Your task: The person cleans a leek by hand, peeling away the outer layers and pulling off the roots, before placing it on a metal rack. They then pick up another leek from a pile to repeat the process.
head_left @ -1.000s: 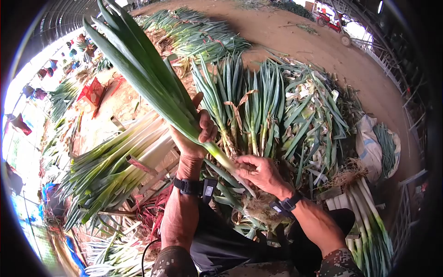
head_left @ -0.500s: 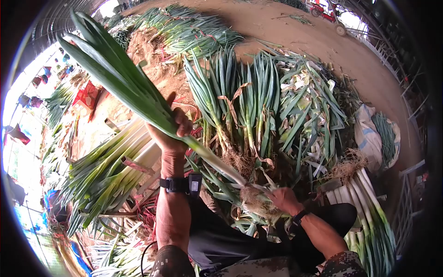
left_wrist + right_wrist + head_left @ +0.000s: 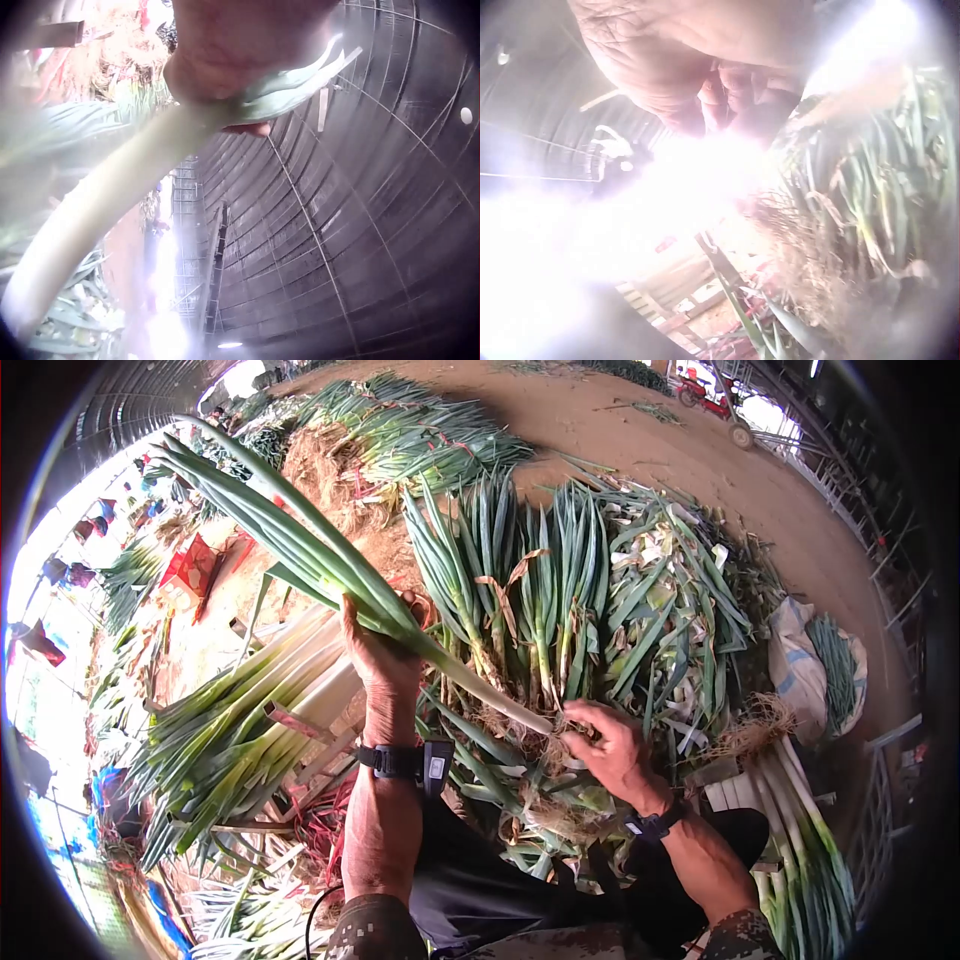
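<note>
In the head view a large green onion [image 3: 480, 685] slants from upper left, leaves up, down to its root end at centre. My left hand [image 3: 382, 660] grips it where the leaves meet the pale stalk; in the left wrist view the pale stalk [image 3: 97, 195] runs down from under that hand [image 3: 247, 45]. My right hand [image 3: 610, 750] is at the root end, thumb and fingers bent towards each other; whether they pinch anything is unclear. Glare hides the fingertips of the right hand [image 3: 697, 45] in the right wrist view.
Trimmed onions [image 3: 260, 700] lie on a wooden rack at left, more [image 3: 790, 830] at lower right. Untrimmed onions [image 3: 540, 580] stand ahead, beside a heap of stripped leaves [image 3: 670, 600]. A white sack [image 3: 795, 660] is at right; a red object [image 3: 190, 575] lies at left.
The right hand went down and right along a strip at the root end, then came back up to the roots. The left hand and onion shifted left, then slightly right; the leaves now lie lower.
</note>
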Demonstrator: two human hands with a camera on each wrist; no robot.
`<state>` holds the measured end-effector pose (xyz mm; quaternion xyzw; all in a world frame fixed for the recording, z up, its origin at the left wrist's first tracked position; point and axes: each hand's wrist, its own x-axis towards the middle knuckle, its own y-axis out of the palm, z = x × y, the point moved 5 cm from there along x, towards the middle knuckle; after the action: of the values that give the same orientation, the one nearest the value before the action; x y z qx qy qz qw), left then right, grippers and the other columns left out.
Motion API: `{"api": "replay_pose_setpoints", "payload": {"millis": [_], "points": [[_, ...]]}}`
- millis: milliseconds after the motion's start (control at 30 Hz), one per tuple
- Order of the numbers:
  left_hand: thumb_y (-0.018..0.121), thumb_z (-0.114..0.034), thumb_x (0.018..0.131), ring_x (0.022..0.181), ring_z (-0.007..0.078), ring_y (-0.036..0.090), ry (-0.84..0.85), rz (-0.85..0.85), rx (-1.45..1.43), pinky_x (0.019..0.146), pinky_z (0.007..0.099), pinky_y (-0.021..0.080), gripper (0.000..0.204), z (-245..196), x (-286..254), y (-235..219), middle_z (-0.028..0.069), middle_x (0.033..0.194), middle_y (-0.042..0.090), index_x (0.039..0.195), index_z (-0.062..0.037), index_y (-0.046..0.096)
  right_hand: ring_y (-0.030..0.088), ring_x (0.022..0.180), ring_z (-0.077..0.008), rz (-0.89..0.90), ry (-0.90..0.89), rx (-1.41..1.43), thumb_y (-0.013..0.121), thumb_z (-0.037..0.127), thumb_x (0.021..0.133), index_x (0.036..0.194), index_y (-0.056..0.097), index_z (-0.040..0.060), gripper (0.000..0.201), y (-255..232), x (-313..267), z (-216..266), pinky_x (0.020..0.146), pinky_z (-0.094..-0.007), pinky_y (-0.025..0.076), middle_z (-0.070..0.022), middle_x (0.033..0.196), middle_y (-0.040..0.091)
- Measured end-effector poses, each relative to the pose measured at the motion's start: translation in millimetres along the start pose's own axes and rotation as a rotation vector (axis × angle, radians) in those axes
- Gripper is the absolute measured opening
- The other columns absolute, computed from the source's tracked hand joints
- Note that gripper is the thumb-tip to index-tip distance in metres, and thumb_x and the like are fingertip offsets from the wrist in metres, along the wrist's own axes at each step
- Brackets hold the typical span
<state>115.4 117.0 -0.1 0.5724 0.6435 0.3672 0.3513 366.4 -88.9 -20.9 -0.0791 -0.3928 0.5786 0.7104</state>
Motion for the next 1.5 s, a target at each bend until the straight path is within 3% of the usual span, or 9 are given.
{"api": "replay_pose_setpoints", "payload": {"millis": [167,467,567,733,933,1100,1300,1333,1500], "points": [[0.053,-0.041,0.101,0.101,0.0297,0.064,-0.053,0.251,-0.085,0.086,0.0424,0.055,0.042,8.9,-5.7,4.5,0.0153,0.104,0.065,0.120,-0.0043,0.055,0.069,0.107,-0.0267,-0.002,0.050,0.019,0.079,0.002,0.078,0.104,0.065,0.0008,0.030,28.8,17.9,17.1,0.091,-0.0339,0.056,-0.0146,0.120,0.068],[0.053,-0.040,0.101,0.107,0.0286,0.062,-0.089,0.223,-0.125,0.088,0.0448,0.054,0.040,19.5,-2.7,-1.8,0.0159,0.114,0.064,0.125,-0.0081,0.052,0.072,0.086,-0.0192,-0.013,0.210,0.207,0.070,0.007,0.090,0.101,0.063,0.0022,0.014,42.9,19.9,-4.6,0.070,-0.0311,0.059,-0.0122,0.103,0.074],[0.053,-0.041,0.100,0.108,0.0291,0.062,-0.079,0.245,-0.118,0.089,0.0453,0.053,0.042,17.9,-4.2,3.0,0.0162,0.116,0.063,0.128,-0.0088,0.049,0.073,0.077,-0.0177,0.009,0.570,0.472,0.061,0.022,0.099,0.104,0.066,0.0023,0.021,25.1,21.3,-11.1,0.059,-0.0272,0.059,-0.0107,0.103,0.074],[0.046,-0.040,0.102,0.107,0.0303,0.059,-0.102,0.258,-0.153,0.094,0.0471,0.047,0.045,21.6,-4.8,2.8,0.0178,0.119,0.062,0.131,-0.0059,0.048,0.068,0.067,-0.0196,-0.220,0.705,1.166,0.064,0.021,0.096,0.102,0.058,0.0125,0.012,11.6,14.1,-29.1,0.056,-0.0320,0.055,-0.0014,0.075,0.063],[0.054,-0.040,0.099,0.115,0.0311,0.056,-0.069,0.261,-0.088,0.099,0.0488,0.046,0.044,25.4,-11.3,7.0,0.0177,0.125,0.058,0.128,-0.0068,0.051,0.068,0.070,-0.0150,-0.163,0.561,0.869,0.065,0.015,0.097,0.101,0.061,0.0078,0.009,-12.2,19.8,-15.0,0.060,-0.0256,0.055,-0.0029,0.079,0.065],[0.056,-0.037,0.098,0.126,0.0347,0.051,-0.113,0.344,-0.118,0.097,0.0513,0.046,0.046,33.4,-20.6,20.4,0.0149,0.133,0.052,0.134,-0.0091,0.046,0.070,0.084,-0.0140,-0.006,0.426,0.682,0.068,0.007,0.094,0.130,0.059,0.0026,0.037,8.9,40.0,3.2,0.070,-0.0243,0.058,-0.0121,0.118,0.069],[0.057,-0.032,0.098,0.123,0.0341,0.053,-0.066,0.390,-0.058,0.092,0.0518,0.048,0.051,33.7,-32.5,35.5,0.0088,0.133,0.052,0.145,-0.0242,0.038,0.056,0.057,-0.0021,0.053,0.378,0.633,0.069,0.007,0.093,0.118,0.066,0.0020,0.025,8.2,58.6,18.9,0.045,-0.0186,0.047,-0.0059,0.104,0.073],[0.057,-0.032,0.099,0.122,0.0338,0.053,-0.054,0.386,-0.038,0.091,0.0518,0.049,0.052,33.7,-32.1,35.2,0.0087,0.133,0.052,0.146,-0.0250,0.037,0.050,0.051,-0.0005,-0.085,0.336,0.743,0.070,0.008,0.093,0.116,0.068,0.0033,0.023,0.2,61.7,20.7,0.040,-0.0172,0.041,-0.0052,0.097,0.074],[0.057,-0.025,0.100,0.113,0.0286,0.057,-0.076,0.389,0.006,0.087,0.0518,0.052,0.051,39.6,-38.5,40.8,0.0072,0.127,0.054,0.147,-0.0230,0.035,0.054,0.055,-0.0017,-0.051,0.311,0.580,0.071,0.010,0.092,0.119,0.066,0.0035,0.028,-3.4,79.4,30.6,0.047,-0.0174,0.049,-0.0092,0.107,0.072]]}}
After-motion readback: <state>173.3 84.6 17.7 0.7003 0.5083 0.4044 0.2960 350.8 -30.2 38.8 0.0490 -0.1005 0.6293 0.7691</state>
